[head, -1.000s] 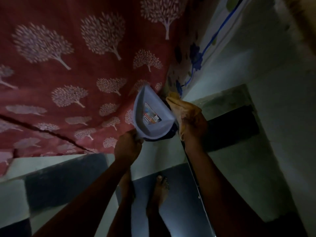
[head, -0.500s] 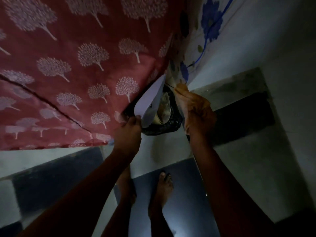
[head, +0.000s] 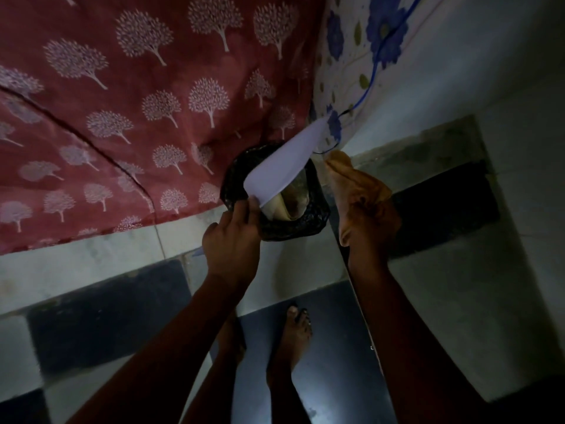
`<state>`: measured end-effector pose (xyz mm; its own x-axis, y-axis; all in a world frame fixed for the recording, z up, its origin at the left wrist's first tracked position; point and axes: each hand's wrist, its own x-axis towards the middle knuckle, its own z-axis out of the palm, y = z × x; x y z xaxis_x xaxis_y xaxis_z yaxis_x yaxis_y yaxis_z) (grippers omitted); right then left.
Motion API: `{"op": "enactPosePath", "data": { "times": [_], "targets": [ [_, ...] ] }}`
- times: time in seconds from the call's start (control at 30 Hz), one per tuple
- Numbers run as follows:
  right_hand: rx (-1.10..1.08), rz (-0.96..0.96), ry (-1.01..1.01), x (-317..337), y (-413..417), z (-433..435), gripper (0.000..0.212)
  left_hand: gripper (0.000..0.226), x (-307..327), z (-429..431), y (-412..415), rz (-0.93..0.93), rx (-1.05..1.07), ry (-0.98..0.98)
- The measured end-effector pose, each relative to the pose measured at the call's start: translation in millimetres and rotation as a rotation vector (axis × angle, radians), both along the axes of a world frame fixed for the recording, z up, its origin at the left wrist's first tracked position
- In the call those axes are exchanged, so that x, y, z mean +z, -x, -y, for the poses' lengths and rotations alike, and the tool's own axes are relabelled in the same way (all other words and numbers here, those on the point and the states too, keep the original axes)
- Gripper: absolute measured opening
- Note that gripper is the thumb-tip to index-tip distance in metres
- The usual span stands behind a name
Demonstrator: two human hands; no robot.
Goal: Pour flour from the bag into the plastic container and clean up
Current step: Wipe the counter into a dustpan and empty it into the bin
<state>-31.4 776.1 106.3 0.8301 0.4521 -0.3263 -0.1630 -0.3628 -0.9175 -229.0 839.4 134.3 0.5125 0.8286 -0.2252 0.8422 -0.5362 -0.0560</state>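
In dim light, a person is standing barefoot on a floor point(head: 107, 316) of pale and dark tiles, looking down at both outstretched arms. The left hand point(head: 232, 243) is gripping the lower end of a pale lavender dustpan point(head: 281, 169), with the fingers curled around its edge and the thumb pressing on top, so the hand is closing firmly on it. The dustpan is tilting steeply, its far edge pointing up and to the right, and its near end is hanging over the mouth of a small bin lined with a black plastic bag point(head: 293, 228). Inside the bin, just beneath the dustpan, something tan and crumpled is lying, possibly a paper bag point(head: 287, 206), though the gloom makes that hard to confirm. The right hand point(head: 360, 206) is hovering just beside the bin's right rim, touching nothing that can be seen, with the fingers pressed together and stretched straight out; a pale dusting is coating the fingers and palm. Behind the bin, a red cloth printed with white trees point(head: 137, 117) is hanging down to the floor, and beside it a white cloth with blue flowers point(head: 367, 41) is draping along the wall. A thin blue cord point(head: 376, 68) is running down across the flowered cloth. The person's bare foot point(head: 293, 335) is resting on a dark tile below the bin.
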Motion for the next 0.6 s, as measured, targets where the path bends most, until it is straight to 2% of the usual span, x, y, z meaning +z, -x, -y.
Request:
{"op": "enactPosePath", "data": {
  "times": [0.07,0.17,0.27,0.4,0.5,0.6],
  "targets": [
    [-0.01,0.01,-0.009,1.3,-0.4,-1.2,0.021,0.06,1.5,-0.8,-1.7,0.03,0.019,0.008],
    [-0.02,0.004,-0.01,7.0,-1.7,-3.2,0.032,0.061,3.1,2.4,3.0,0.022,0.021,-0.017],
    [-0.009,0.01,-0.003,1.8,-5.6,-2.9,0.025,0.055,5.9,3.6,8.3,-0.007,0.026,-0.032],
    [-0.052,-0.011,0.056,-4.2,-11.3,3.1,0.039,0.054,5.5,7.9,17.3,-0.05,0.034,-0.03],
    [0.048,0.039,-0.037,7.8,-8.2,2.6,0.026,0.063,2.5,5.4,22.8,-0.047,0.049,0.044],
    [0.242,0.078,-0.133,8.3,-11.3,0.6,0.029,0.066,-5.5,3.5,29.8,0.068,0.175,0.194]
  ]
}}
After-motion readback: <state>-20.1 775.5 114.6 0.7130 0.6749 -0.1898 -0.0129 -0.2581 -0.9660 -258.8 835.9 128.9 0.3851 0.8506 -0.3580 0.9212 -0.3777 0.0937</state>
